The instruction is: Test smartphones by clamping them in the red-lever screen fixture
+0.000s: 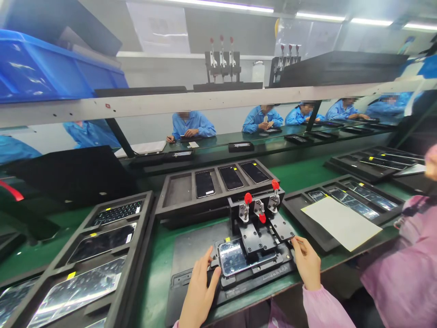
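Note:
In front of me a black clamping fixture (261,239) with red-tipped toggle clamps holds a phone screen panel (235,256), which lies face up with a yellow tab on its top edge. Part of the panel's right side is hidden under the black press blocks. My left hand (200,287) is at the fixture's left end, thumb and fingers apart beside the panel. At the opposite end, my right hand (308,263) has its fingers bent and pinched on the fixture's right edge. Two of the red handles stand up and the middle one points down.
Foam trays with phone panels lie to the left (145,228), behind the fixture (175,187) and at right (293,200). A white sheet (341,223) covers part of the right tray. A co-worker's pink sleeve (392,273) is close by. A shelf (218,100) crosses above.

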The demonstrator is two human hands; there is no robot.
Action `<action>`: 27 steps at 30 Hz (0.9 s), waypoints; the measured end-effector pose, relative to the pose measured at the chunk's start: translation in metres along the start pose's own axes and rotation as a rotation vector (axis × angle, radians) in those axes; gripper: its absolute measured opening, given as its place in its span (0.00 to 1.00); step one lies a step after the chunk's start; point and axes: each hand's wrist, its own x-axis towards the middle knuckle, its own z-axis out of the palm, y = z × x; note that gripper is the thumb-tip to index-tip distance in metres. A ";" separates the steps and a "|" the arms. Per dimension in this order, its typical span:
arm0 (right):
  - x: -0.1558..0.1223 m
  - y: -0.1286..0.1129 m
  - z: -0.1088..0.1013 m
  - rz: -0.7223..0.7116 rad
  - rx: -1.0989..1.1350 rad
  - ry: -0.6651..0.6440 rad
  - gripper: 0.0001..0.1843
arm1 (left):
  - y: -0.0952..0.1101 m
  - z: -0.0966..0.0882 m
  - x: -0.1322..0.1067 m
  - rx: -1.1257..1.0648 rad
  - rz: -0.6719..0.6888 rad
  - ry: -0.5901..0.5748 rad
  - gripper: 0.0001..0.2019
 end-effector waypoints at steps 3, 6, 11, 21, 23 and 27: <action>0.000 0.000 0.001 -0.008 0.012 -0.002 0.24 | 0.000 0.000 0.000 0.002 0.003 0.000 0.24; 0.000 0.001 0.001 -0.016 0.023 -0.006 0.23 | 0.000 0.000 0.000 0.006 0.004 -0.004 0.24; 0.000 0.006 0.002 -0.030 0.038 -0.009 0.22 | 0.000 0.000 0.000 0.009 0.007 -0.010 0.24; 0.002 0.009 0.003 -0.141 0.055 0.029 0.21 | -0.003 0.002 0.001 0.004 0.020 0.000 0.24; 0.002 0.002 0.001 -0.196 0.052 0.072 0.20 | -0.004 0.002 0.002 0.000 0.021 0.017 0.23; 0.000 -0.029 -0.005 -0.348 0.024 0.181 0.14 | -0.007 0.000 0.003 -0.002 0.049 0.031 0.21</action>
